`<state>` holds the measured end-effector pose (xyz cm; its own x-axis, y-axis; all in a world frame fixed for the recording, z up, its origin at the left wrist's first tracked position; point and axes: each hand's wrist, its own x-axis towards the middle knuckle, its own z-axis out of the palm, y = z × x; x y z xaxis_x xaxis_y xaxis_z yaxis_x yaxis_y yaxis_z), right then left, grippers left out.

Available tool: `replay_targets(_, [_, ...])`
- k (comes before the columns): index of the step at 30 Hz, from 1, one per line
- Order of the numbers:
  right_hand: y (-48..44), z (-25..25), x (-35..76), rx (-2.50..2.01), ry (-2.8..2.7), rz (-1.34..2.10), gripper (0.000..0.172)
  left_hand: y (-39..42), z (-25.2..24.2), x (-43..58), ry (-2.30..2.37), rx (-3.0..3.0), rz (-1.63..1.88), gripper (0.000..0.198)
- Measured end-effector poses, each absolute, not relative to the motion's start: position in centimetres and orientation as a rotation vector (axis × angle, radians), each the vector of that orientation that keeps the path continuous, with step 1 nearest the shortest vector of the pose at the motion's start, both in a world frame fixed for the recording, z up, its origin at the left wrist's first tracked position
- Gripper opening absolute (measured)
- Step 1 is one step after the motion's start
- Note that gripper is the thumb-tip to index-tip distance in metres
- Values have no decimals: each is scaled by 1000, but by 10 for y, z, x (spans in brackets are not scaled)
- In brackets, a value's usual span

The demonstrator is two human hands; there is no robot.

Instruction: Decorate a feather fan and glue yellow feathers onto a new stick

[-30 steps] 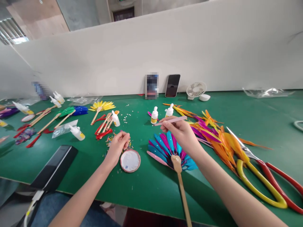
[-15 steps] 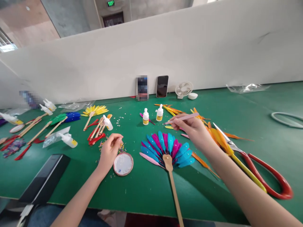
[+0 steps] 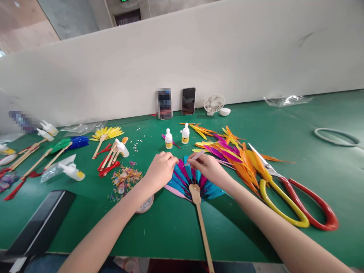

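A fan of blue and magenta feathers [image 3: 182, 182] with a wooden handle [image 3: 202, 227] lies on the green table, white dots on its feathers. My right hand [image 3: 209, 167] pinches slim pale pink tweezers [image 3: 198, 155], their tip at the fan's upper feathers. Closed fingers of my left hand [image 3: 162, 168] meet at the fan's upper left edge; whether they grip a feather or a small bit is hidden. Under my left forearm sits a round lid [image 3: 145, 206], partly covered. Beside it spreads a heap of colourful sequins [image 3: 126, 179].
Large scissors [image 3: 284, 189] with red and yellow handles lie at right by loose orange and magenta feathers [image 3: 227, 146]. Two glue bottles [image 3: 168, 139] stand behind the fan. Two phones [image 3: 188, 101] and a small fan [image 3: 214, 104] lean near the partition. A black box [image 3: 42, 223] sits front left.
My left hand has moved right from beside the lid to the feather fan. My right hand has come left and down with the tweezers, onto the fan. The view has shifted slightly.
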<state>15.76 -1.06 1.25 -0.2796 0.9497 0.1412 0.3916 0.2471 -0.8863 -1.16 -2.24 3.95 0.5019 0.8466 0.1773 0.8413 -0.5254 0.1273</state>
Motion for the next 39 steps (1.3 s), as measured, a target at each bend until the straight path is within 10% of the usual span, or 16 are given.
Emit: replay_targets(39, [-9, 15, 150, -1592, -1793, 809, 30, -25, 17, -9, 1431, 2900, 433, 24])
